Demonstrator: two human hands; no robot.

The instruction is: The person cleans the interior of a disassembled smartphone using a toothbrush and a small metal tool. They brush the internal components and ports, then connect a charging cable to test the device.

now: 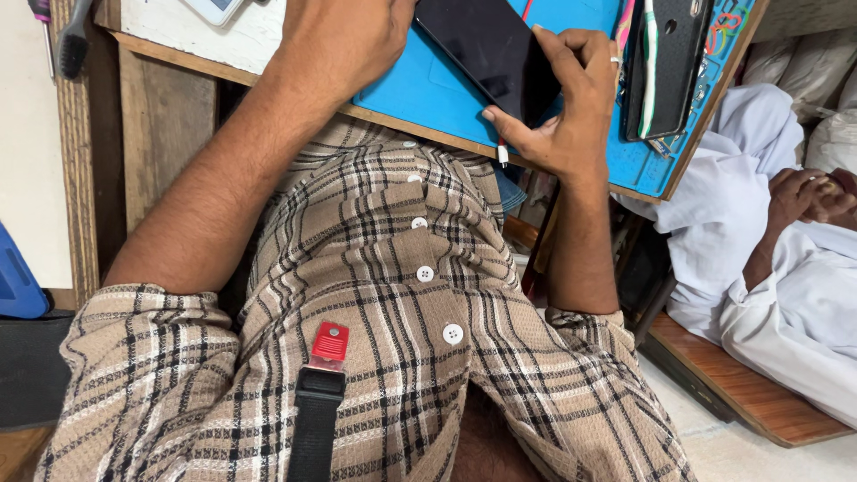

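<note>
A black phone [486,45] with a dark screen lies tilted on a blue work mat [428,94] at the top of the head view. My right hand [558,103], with a ring on one finger, grips the phone's near right edge, thumb below and fingers on the side. My left hand [344,36] rests at the phone's left end; its fingers are cut off by the frame's top edge, so its grip is hidden. My checked beige shirt [393,295] fills the lower view.
A second black device [665,67] with coloured cables lies on the mat's right side. Another person in white clothes [777,268] lies at the right, hands [812,196] together. A brush [71,36] hangs at top left. A red and black strap clip [328,344] sits on my chest.
</note>
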